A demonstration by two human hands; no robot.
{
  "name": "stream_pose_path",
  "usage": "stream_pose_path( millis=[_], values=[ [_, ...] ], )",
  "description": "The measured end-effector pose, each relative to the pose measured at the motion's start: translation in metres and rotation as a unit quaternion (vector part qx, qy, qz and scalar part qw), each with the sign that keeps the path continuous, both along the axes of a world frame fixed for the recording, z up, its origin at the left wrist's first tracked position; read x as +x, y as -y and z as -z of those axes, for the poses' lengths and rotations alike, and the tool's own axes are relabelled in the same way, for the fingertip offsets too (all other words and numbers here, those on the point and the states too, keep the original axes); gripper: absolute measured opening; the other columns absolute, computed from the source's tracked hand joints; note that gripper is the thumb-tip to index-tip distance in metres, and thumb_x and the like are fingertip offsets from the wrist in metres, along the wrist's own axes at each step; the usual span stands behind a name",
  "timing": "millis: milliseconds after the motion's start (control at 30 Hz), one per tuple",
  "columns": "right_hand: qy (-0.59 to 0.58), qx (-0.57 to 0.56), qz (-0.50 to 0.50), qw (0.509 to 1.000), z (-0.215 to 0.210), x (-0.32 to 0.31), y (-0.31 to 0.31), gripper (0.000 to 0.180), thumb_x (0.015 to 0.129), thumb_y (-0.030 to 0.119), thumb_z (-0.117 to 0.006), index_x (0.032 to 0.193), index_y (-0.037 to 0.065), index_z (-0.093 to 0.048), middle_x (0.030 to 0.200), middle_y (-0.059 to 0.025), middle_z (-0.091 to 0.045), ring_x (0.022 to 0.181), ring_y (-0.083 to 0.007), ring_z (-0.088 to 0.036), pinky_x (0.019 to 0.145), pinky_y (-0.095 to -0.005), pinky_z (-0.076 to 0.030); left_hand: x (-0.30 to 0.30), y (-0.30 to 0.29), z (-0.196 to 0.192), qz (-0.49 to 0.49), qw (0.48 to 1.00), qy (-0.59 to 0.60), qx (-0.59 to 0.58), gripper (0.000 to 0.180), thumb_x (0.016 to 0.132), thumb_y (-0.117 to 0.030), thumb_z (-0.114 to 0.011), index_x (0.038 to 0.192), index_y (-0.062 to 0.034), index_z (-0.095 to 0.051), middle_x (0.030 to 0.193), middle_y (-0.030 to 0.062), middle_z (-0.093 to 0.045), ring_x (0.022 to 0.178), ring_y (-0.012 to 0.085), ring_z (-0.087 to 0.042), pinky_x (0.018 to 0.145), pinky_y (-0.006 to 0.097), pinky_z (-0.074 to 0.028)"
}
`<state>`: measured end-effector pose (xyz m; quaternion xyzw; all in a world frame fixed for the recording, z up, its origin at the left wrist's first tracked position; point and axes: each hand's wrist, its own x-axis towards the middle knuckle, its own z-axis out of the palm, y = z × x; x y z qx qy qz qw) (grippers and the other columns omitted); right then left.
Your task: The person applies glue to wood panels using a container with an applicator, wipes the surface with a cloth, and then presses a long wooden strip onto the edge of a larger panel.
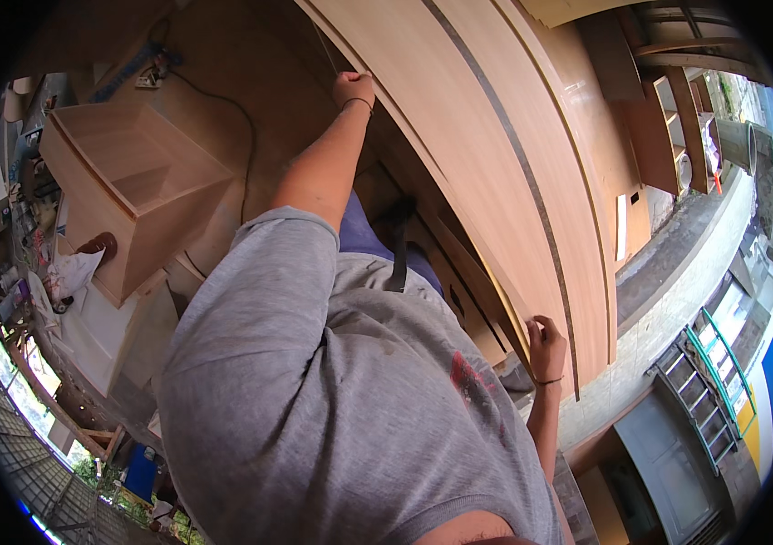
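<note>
A long wood-veneer panel [459,118] with a dark stripe [518,150] running its length lies in front of me, bent by the lens. A thin pale-yellow strip [498,283] follows its near edge; whether it is loose or part of the panel I cannot tell. My left hand [354,88] is closed at the far part of this edge, fingers curled against the strip. At the other end, my right hand [547,348] pinches the same edge between thumb and fingers. Both hands touch the panel, well apart from each other.
An open wooden box [137,173] stands on the left, beside a black cable [246,118] on the brown floor. Wooden cabinets [668,132] stand at the far right. A ladder [697,395] and a grey door [668,463] are at the lower right.
</note>
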<state>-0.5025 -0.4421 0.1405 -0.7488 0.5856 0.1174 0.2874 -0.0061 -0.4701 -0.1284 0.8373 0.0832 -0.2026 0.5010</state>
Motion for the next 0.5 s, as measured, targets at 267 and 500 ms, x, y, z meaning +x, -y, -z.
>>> stream_pose_path(
  millis=[267, 500],
  values=[
    [-0.020, 0.003, 0.019, 1.000, 0.022, -0.014, -0.005, 0.025, 0.085, 0.025, -0.060, 0.101, 0.005, -0.061, 0.053, -0.0119, -0.051, 0.048, -0.0234, -0.051, 0.048, -0.0361, -0.039, -0.094, -0.008, 0.040, -0.078, 0.990, -0.030, -0.116, 0.023, 0.071, -0.019, -0.075, 0.071, -0.0036, -0.057, 0.066, 0.0060, -0.061, 0.062, 0.0158, -0.057, 0.063, 0.031, -0.048],
    [-0.046, -0.002, -0.002, 0.999, 0.042, -0.023, -0.003, 0.027, 0.085, 0.029, -0.059, 0.098, 0.005, -0.062, 0.059, -0.0156, -0.057, 0.057, -0.0300, -0.059, 0.053, -0.0384, -0.043, -0.178, -0.029, 0.032, 0.014, 0.991, -0.072, -0.113, 0.018, 0.078, -0.015, -0.069, 0.078, -0.0050, -0.054, 0.068, 0.0025, -0.056, 0.058, 0.0106, -0.054, 0.052, 0.026, -0.046]
  ],
)
